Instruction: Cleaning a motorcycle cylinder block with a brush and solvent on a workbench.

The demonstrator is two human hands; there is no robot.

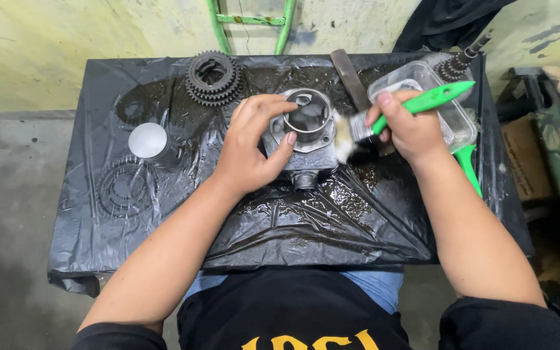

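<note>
A grey metal engine cylinder (307, 133) with a round bore stands on the black plastic sheet (306, 220) covering a small table. My left hand (253, 146) grips the cylinder's left side, fingers over its rim. My right hand (408, 126) holds a green-handled paintbrush (416, 107), its pale bristles touching the cylinder's right side.
A stack of gears (212, 78) lies at the back left, a silver piston (149, 142) at the left, a flat ring gear (124, 189) below it. A clear plastic tray (452, 113) and a geared shaft (456, 63) sit at the back right. A second green handle (468, 167) lies by the tray.
</note>
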